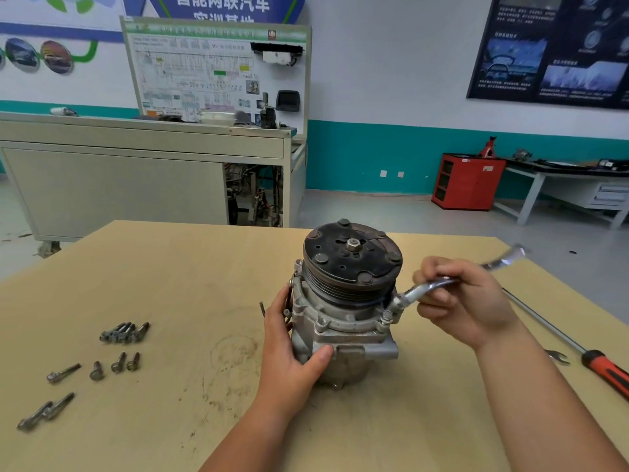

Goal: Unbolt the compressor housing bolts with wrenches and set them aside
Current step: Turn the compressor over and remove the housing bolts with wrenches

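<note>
The blue wall banner (221, 5) reads 智能网联汽车 — print on the white board (218, 73) and dark poster (551, 49) is illegible.

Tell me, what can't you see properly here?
All in the head view:
Bolt head under the wrench: hidden by its ring end, and the wrench's far tip is blurred.
The compressor far side: faces away from the camera.
The screwdriver handle: cut off by the right edge.
The spare wrench: mostly behind the right arm.
The bolt pile: too small and bunched to count.
</note>
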